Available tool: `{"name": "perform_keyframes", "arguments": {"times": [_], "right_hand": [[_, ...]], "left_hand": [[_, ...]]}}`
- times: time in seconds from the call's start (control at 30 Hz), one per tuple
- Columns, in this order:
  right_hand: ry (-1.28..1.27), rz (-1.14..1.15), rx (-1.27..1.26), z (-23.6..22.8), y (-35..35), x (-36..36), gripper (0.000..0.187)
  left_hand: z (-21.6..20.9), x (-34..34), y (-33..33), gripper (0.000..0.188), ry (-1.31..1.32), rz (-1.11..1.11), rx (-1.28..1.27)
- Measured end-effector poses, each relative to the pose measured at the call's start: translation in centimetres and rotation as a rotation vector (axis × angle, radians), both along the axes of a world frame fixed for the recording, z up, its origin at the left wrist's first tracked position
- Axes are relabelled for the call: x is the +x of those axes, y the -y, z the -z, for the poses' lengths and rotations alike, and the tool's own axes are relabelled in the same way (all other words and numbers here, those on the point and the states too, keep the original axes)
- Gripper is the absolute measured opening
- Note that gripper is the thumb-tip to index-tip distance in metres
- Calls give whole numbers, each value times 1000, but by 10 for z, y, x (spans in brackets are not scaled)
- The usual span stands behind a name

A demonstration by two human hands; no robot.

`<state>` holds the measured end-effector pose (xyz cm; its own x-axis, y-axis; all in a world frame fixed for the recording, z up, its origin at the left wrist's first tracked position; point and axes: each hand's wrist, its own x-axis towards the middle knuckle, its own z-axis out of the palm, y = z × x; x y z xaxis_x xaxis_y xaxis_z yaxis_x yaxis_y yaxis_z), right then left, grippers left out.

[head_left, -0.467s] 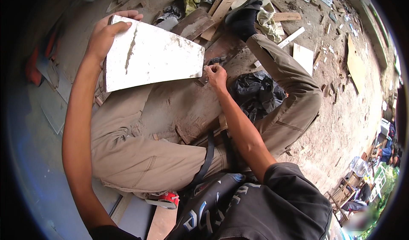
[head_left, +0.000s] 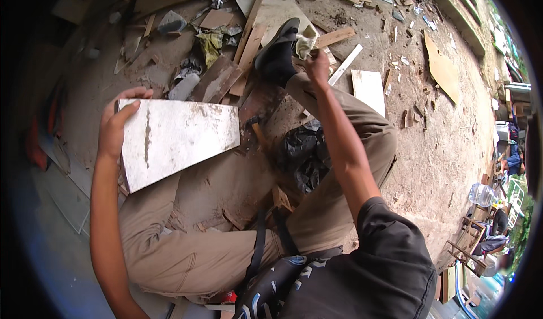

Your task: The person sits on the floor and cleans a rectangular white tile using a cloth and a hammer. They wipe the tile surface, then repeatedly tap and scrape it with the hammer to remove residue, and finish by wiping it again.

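Observation:
A white board (head_left: 184, 135), wider at its left end and streaked with brown stains, is held above my bent leg. My left hand (head_left: 115, 123) is closed round its left end, thumb on the white face and fingers behind. My right hand (head_left: 318, 67) is off the board, over my right shin, next to a pale crumpled rag (head_left: 306, 40) by my shoe. Its fingers are curled closed; what they hold, if anything, is hidden. Just past the board's right end lies what looks like a hammer (head_left: 259, 133), with a dark head and wooden handle.
A black plastic bag (head_left: 305, 155) lies between my legs. Wood planks (head_left: 218, 78) and scraps litter the ground ahead, with a white panel (head_left: 368, 91) and a tan sheet (head_left: 441, 67) to the right. At the far right stand a clear water jug (head_left: 482, 194) and a wooden chair (head_left: 469, 242).
My right hand has left the board's right end and moved forward and right, toward the rag. The board is tilted differently, still in my left hand. The view has shifted too.

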<state>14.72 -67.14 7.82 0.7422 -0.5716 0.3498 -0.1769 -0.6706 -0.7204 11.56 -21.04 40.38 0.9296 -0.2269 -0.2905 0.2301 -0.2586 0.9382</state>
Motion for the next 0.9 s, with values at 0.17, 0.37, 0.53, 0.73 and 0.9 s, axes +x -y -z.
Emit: {"name": "perform_keyframes", "arguments": {"times": [0.17, 0.37, 0.53, 0.73, 0.9], "right_hand": [[-637, -93, 10, 71, 93, -4, 38], [-959, 56, -268, 74, 67, 18, 30], [-239, 43, -291, 10, 41, 7, 35], [109, -490, 112, -120, -104, -28, 33], [214, -751, 532, -163, -266, -106, 24]], "left_hand": [[3, 1, -1, 37, 80, -3, 120], [-12, 4, 16, 39, 155, 25, 225], [-12, 7, 20, 34, 62, 24, 157], [-8, 6, 12, 35, -107, -18, 59], [0, -4, -3, 42, -185, -67, 60]]}}
